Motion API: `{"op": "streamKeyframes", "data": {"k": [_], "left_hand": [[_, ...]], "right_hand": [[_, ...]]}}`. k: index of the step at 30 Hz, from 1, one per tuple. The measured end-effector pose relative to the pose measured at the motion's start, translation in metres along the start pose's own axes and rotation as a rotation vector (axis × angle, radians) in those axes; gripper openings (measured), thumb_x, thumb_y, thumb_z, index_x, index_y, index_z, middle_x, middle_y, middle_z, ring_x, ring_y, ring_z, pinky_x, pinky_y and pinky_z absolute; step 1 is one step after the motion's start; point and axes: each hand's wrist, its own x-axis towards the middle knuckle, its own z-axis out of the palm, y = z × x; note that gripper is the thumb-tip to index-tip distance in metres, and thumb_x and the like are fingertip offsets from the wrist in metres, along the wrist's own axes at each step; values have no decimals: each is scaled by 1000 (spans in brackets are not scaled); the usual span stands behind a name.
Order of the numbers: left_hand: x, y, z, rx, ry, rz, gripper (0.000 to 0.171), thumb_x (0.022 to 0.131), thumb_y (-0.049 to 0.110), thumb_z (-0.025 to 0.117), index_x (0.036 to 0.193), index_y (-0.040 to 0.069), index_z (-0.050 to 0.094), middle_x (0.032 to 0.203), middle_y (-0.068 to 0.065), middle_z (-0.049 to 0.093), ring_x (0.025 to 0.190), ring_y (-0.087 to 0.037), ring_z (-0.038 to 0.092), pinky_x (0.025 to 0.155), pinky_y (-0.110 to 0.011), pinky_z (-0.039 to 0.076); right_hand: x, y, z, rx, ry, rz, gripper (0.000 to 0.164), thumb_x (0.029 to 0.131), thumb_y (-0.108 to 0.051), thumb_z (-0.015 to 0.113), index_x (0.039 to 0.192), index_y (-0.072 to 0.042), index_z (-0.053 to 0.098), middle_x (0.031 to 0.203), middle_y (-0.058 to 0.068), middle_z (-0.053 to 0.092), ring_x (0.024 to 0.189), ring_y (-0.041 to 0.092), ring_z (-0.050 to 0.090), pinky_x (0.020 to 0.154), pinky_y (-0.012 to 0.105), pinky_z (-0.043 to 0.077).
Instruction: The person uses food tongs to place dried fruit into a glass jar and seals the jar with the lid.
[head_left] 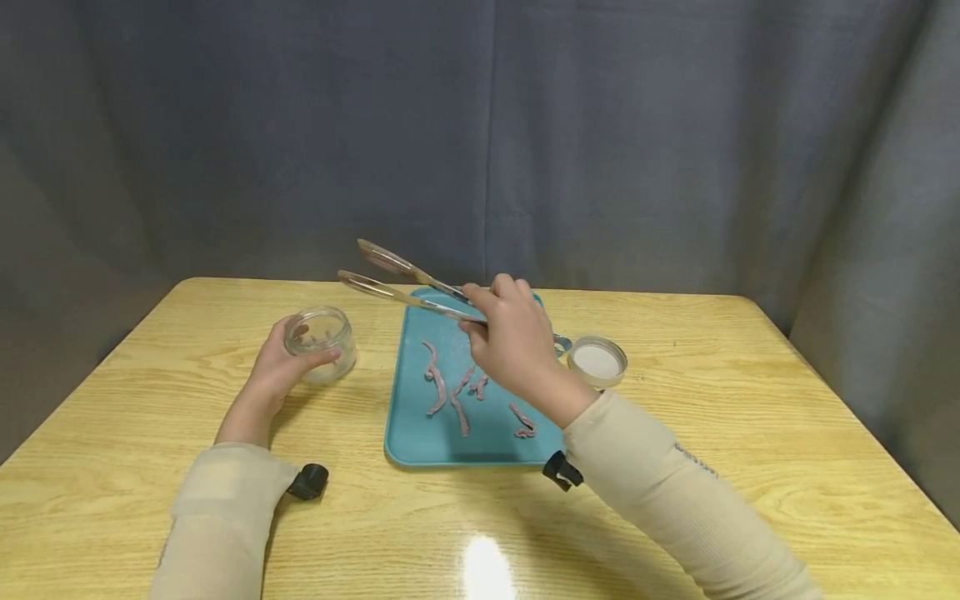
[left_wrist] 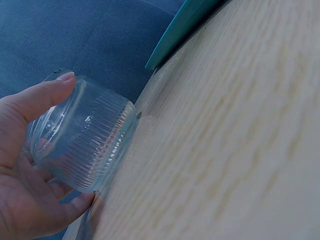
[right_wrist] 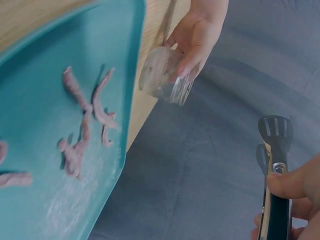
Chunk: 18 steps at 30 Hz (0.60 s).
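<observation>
My left hand (head_left: 276,367) grips a clear, ribbed glass jar (head_left: 330,368) around its side, thumb at the front. The jar stands upright on the table, its mouth uncovered. My right hand (head_left: 517,337) holds a pair of tongs (head_left: 420,302) over the tray. Their slotted heads (right_wrist: 277,132) point left, spread apart, with nothing visible between them. Below, a teal tray (head_left: 412,442) carries several thin, pinkish, meat-like strips (head_left: 438,392). In the right wrist view, some strips (right_wrist: 75,152) look twisted and lie against each other.
A round lid (head_left: 597,362) with a pale inside lies beside the tray's right edge, partly behind my right forearm. The wooden table (head_left: 750,467) extends around the tray. A grey curtain (head_left: 480,142) hangs behind it.
</observation>
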Motion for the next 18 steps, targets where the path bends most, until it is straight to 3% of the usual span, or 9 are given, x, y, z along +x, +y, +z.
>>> {"op": "streamKeyframes", "data": {"k": [18], "left_hand": [[1, 3, 5, 16, -32, 28, 99, 71, 29, 71, 138, 8, 2, 138, -20, 13, 119, -42, 23, 93, -52, 22]], "right_hand": [[-55, 48, -16, 35, -77, 58, 35, 75, -13, 67, 108, -5, 60, 69, 3, 40, 59, 17, 30, 49, 28, 27]]}}
